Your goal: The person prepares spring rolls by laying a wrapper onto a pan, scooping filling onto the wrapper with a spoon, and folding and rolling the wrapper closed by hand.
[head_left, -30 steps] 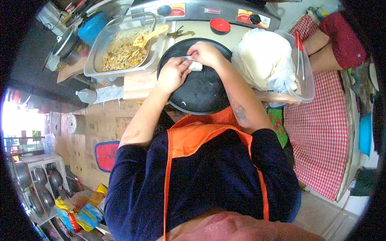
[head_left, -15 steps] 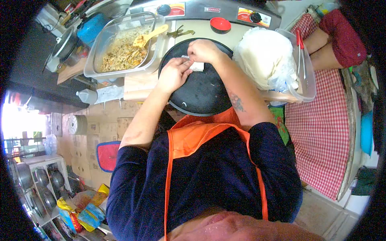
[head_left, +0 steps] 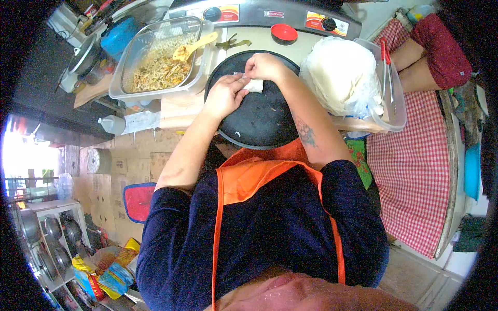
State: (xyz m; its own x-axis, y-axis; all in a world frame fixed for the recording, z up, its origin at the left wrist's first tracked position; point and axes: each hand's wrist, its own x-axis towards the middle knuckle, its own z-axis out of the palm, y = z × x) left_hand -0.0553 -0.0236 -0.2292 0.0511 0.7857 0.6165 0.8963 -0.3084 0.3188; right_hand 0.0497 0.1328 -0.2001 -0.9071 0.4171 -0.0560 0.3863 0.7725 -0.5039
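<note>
A small white spring roll lies partly rolled on a round black pan, near its far side. My left hand has its fingers pressed together over the left part of the roll, hiding it. Just beyond, my right hand pinches at the roll's upper edge, its fingertips close to those of the left. To the left, a clear plastic tub holds a mesh basket of shredded vegetable filling with a yellow spoon. On the right stands a stack of white wrappers in plastic.
A red bowl sits beyond the pan, in front of a gas stove. Red-handled tongs rest in the clear container at right. Another person's knees are at the upper right, beside a checkered cloth.
My right hand's fingers have shifted slightly at the roll's upper edge. My left hand stays nearly still on the roll.
</note>
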